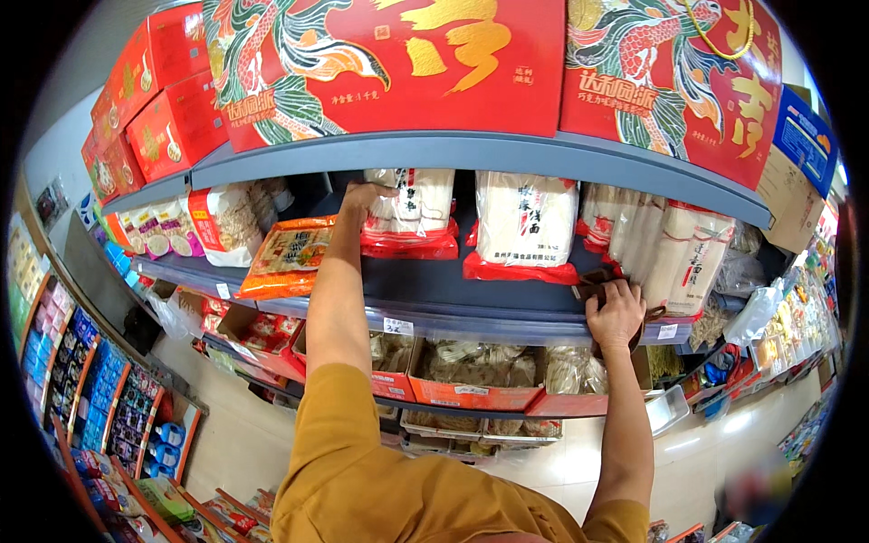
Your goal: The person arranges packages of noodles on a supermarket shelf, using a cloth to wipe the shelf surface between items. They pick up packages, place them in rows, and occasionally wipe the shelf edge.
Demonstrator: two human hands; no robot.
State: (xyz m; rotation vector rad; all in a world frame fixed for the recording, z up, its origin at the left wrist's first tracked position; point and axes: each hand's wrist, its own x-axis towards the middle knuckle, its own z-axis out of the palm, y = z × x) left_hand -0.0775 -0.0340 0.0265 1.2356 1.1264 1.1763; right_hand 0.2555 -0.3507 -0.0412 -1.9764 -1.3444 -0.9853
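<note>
My left hand [366, 195] reaches under the upper shelf to the left side of a clear pack of white dried noodles [414, 203] with a red base. One digit lies across its front; the other fingers are hidden. A second noodle pack [526, 224] stands to its right, apart from both hands. At the shelf's front edge, my right hand [616, 312] is closed over a dark brown item [597, 278], possibly cloth or a strap. Right beside that hand stand more noodle packs [686, 258]. An orange food packet [288, 258] leans by my left forearm.
Large red gift boxes [394, 102] line the upper grey shelf [434, 151] above my hands. Bags of oats [224, 224] stand at left. Below the clear shelf lip [475, 324] are open cartons [475, 394] of bagged noodles. Shelves of goods [102, 380] run along the left.
</note>
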